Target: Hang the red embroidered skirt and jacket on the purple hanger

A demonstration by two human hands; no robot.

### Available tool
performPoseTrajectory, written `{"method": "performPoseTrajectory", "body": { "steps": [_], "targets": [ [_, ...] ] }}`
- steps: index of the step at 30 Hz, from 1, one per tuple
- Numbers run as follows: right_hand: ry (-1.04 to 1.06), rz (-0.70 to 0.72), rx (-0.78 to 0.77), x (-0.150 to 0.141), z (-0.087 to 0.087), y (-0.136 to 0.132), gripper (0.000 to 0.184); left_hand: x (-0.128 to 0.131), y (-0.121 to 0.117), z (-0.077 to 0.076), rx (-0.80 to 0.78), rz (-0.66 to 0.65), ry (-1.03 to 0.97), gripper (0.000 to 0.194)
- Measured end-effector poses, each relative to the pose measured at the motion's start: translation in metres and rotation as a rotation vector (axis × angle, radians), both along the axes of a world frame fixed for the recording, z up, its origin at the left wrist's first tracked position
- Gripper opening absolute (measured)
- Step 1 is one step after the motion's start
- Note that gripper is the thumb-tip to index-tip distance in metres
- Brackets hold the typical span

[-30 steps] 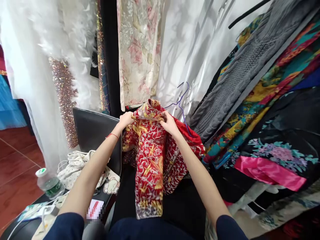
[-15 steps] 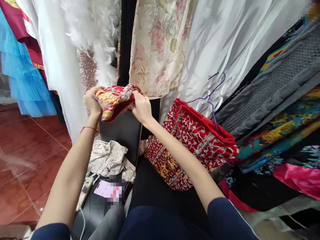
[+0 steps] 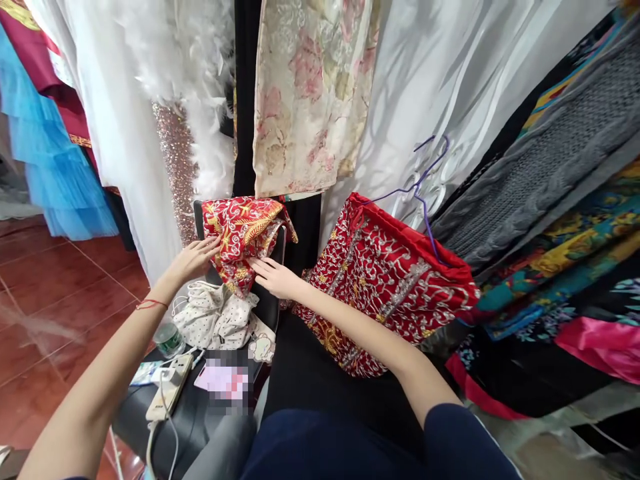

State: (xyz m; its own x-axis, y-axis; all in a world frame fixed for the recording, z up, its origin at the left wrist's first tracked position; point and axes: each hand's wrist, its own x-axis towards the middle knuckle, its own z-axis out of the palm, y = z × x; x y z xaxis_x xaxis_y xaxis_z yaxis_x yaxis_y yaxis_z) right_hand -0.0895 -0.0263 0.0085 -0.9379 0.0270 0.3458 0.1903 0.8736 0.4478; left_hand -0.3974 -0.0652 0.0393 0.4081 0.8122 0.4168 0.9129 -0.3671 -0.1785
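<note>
A red embroidered garment (image 3: pixel 245 233) with gold and silver patterns drapes over the top of a black chair back (image 3: pixel 270 303). My left hand (image 3: pixel 199 257) lies with outstretched fingers against its left side. On the lower right of the cloth rests my right hand (image 3: pixel 275 277), its fingers extended and fairly flat. To the right, a red beaded skirt (image 3: pixel 385 287) on a purple hanger (image 3: pixel 420 187) lies across my lap.
On the black seat are a dotted white cloth (image 3: pixel 215 313), a phone (image 3: pixel 223 380), a power strip (image 3: pixel 170 387) with cables, and a clear jar (image 3: pixel 169 340). White gowns (image 3: pixel 115 133) and a floral dress (image 3: pixel 310 100) hang behind; knitwear (image 3: pixel 560 140) hangs at the right.
The red garment has come down from between my hands onto the chair back. Both hands have lowered and their grip has loosened into spread fingers.
</note>
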Motion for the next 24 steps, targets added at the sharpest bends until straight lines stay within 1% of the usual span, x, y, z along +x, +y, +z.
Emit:
{"method": "performPoseTrajectory", "body": {
  "steps": [2,3,4,5,7,8,10,12,14,16,17,19,20,22,24],
  "targets": [
    [0.002,0.051,0.009,0.014,0.008,-0.001,0.023,0.02,0.005,0.019,0.125,0.032,0.002,0.022],
    [0.019,0.055,0.014,0.022,0.014,-0.003,0.022,0.033,0.007,0.031,0.218,0.058,-0.026,0.019],
    [0.043,0.043,0.019,0.031,0.02,-0.005,0.022,0.05,0.008,0.044,0.341,0.1,-0.081,0.02],
    [0.07,0.014,0.023,0.04,0.025,-0.007,0.021,0.069,0.009,0.057,0.442,0.104,-0.131,0.021],
    [0.139,-0.095,0.012,0.062,0.034,-0.008,0.019,0.115,0.013,0.08,0.583,0.044,-0.221,0.022],
    [0.183,-0.173,-0.002,0.074,0.037,-0.008,0.018,0.141,0.017,0.089,0.588,-0.01,-0.236,0.022],
    [0.286,-0.347,-0.032,0.101,0.04,-0.004,0.017,0.196,0.028,0.101,0.511,-0.146,-0.213,0.02],
    [0.398,-0.508,-0.049,0.134,0.04,0.0,0.016,0.248,0.045,0.103,0.392,-0.259,-0.206,0.021],
    [0.497,-0.623,-0.051,0.172,0.038,0.006,0.017,0.294,0.067,0.099,0.303,-0.32,-0.252,0.029],
    [0.572,-0.68,-0.059,0.212,0.036,0.011,0.018,0.33,0.091,0.092,0.246,-0.336,-0.347,0.037],
    [0.595,-0.684,-0.071,0.231,0.036,0.013,0.018,0.345,0.104,0.088,0.229,-0.33,-0.405,0.039],
    [0.608,-0.66,-0.107,0.265,0.036,0.017,0.017,0.367,0.127,0.084,0.21,-0.305,-0.522,0.041],
    [0.595,-0.638,-0.122,0.278,0.036,0.019,0.017,0.374,0.138,0.083,0.212,-0.292,-0.571,0.042],
    [0.551,-0.599,-0.129,0.298,0.037,0.024,0.017,0.381,0.156,0.085,0.238,-0.275,-0.636,0.041],
    [0.534,-0.596,-0.117,0.308,0.037,0.031,0.017,0.377,0.167,0.088,0.247,-0.255,-0.637,0.037]
  ]
}}
